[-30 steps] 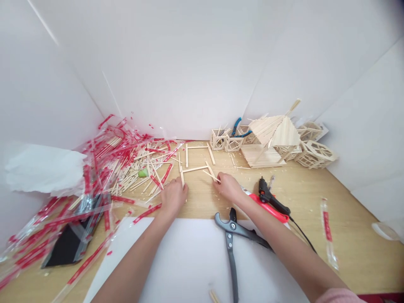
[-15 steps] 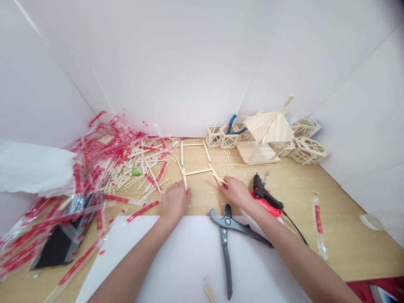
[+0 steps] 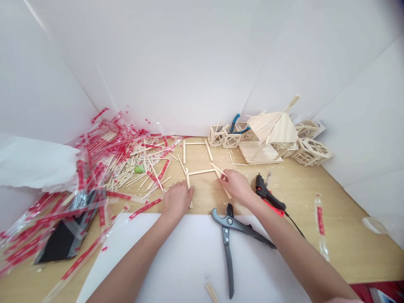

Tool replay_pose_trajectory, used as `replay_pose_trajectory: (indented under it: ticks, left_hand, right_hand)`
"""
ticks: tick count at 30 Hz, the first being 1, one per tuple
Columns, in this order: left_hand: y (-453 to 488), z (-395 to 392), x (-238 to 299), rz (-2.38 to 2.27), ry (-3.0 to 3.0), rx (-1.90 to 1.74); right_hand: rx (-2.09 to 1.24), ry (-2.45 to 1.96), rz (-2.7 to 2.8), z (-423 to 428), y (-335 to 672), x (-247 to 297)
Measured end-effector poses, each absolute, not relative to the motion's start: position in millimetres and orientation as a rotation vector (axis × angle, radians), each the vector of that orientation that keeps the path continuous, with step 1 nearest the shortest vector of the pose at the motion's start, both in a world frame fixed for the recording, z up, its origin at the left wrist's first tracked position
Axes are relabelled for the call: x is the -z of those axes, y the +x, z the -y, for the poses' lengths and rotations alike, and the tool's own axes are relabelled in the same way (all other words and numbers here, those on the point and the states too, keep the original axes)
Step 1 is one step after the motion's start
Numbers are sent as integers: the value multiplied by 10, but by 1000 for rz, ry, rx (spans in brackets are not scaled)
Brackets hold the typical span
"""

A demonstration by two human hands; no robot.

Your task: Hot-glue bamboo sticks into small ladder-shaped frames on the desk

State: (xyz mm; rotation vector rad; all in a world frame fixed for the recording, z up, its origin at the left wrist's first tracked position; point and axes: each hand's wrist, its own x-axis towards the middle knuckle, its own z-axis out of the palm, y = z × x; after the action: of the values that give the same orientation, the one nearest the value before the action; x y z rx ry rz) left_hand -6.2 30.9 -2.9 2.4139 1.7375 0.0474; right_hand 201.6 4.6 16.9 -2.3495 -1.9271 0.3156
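Note:
On the table, thin wooden sticks form an open H-like outline, with a crosspiece (image 3: 201, 171) between two side sticks. My left hand (image 3: 177, 198) is closed at the left side stick (image 3: 188, 179), its thumb against it; the fingertips are partly hidden. My right hand (image 3: 236, 185) pinches a thin wooden stick (image 3: 218, 169), which slants up-left over the right end of the crosspiece. Under that hand lies the right side stick (image 3: 227, 192). Farther back is a three-sided stick outline (image 3: 195, 143). Nearer me, a grey pipe cutter (image 3: 227, 242) lies opened.
Loose sticks and red-and-clear wrappers (image 3: 120, 134) heap up on the left, beside a black piece (image 3: 61, 242). A black glue gun (image 3: 268, 195) lies right of my hand. A stick-built house (image 3: 268, 130), small stick frames (image 3: 216, 135) and blue-handled pliers (image 3: 234, 124) stand at the back.
My right hand's stick has lifted and swung toward the crosspiece's right end, leaving the right side stick more exposed. My left hand stays at its stick. The whole view has shifted slightly.

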Motion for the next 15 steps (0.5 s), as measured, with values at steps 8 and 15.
replay_pose_trajectory:
  ticks: [8,15]
  left_hand:
    - [-62,-366,105,-1740,2345,-101]
    - [-59,-373,126,-1709,2341,-176]
  right_hand:
    - [-386,-2089,2163,-913,1167,-182]
    - [-508,-2227,2135,-1336,766,-97]
